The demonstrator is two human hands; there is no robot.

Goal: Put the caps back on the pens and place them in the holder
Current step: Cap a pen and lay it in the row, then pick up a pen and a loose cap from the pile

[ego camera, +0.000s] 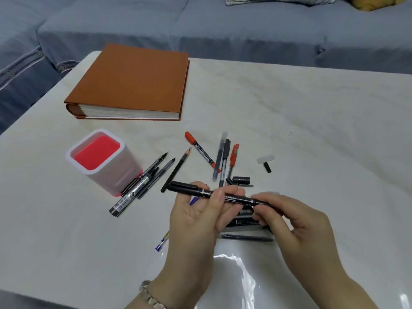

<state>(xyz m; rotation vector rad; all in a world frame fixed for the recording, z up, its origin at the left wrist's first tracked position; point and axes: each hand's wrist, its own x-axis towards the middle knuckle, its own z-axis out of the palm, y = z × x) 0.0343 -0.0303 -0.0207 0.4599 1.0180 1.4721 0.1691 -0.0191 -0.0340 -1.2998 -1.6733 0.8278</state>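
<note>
Both hands on 1 black marker [214, 194], held level above the desk [312, 121]. Left hand [200, 216] clamped round the barrel, thumb on top; right hand [289, 219] pinching the right end, looks like seating a cap there. Clip cap on the left end looks on already.

Holder [104, 161] at left shows only its red inside, no pens visible in it. Uncapped pens [153, 172] lie against it; more pens, a red marker [201, 151] and loose caps [242, 179] scattered mid-desk. Judgement: early stage, nearly all capping and all placing left.
</note>
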